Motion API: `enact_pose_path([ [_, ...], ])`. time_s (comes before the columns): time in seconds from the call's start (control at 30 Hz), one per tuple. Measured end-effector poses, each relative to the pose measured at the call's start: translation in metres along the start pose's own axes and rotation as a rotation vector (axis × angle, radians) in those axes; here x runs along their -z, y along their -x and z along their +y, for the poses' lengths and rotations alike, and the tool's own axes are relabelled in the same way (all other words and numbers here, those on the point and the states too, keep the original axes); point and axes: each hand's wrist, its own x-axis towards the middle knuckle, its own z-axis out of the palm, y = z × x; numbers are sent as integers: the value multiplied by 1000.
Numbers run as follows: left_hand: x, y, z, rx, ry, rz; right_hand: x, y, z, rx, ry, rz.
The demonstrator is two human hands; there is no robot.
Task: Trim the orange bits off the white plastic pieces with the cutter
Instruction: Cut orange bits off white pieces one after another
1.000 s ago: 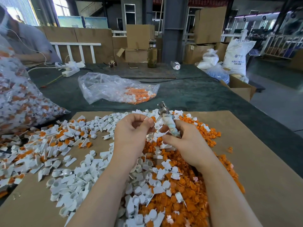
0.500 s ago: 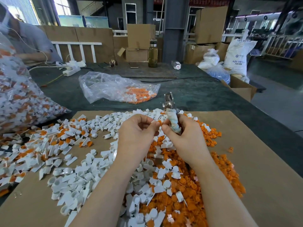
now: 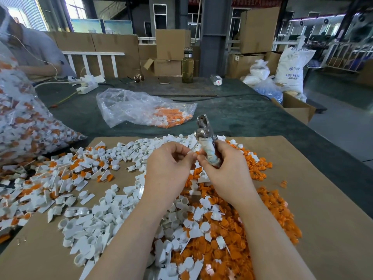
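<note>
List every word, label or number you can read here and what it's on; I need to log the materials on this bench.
"ABS RESIN": on the white sack at far right, printed near its top and again lower down; letters partly blurred, so the reading is likely, not sure.
Small line under it begins "ABS"; the rest is too small to read.
Red banner at the top: characters too blurred to read.
Sticker on the stacked carton: unreadable.

White plastic pieces [image 3: 94, 225], orange bits [image 3: 232, 251], brown cardboard [image 3: 323, 199], dark green table [image 3: 242, 118]
</note>
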Motion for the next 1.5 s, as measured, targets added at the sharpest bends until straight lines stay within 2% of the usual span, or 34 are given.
enact_pose_path([
  [0.1,1,0,-1,5,15,2,1,0,1,-23,-42,-31],
  [0.2,5,-2,-2,34,134,27,7,0,1,-66,-144,-107],
  [0.4,12,-4,-1,49,316,41,19,1,2,-140,-133,-376],
  [0.5,12,-4,0,44,343,33,19,2,0,-137,-114,-457],
  [0.77,15,-4,-1,7,371,-9,18,2,-1,-146,-85,-504],
  [1.13,16,-5,-3,19,388,-3,9,1,2,-89,4,-465],
  [1.23,19,-7,-7,85,424,-54,5,1,5,-66,64,-444],
  [1.3,25,-12,-10,201,540,-35,2,1,7,-52,147,-399],
  [1.4,45,-25,-22,483,896,141,2,1,10,-56,183,-331],
  [1.5,68,-35,-36,647,1194,321,5,0,13,-86,220,-225],
])
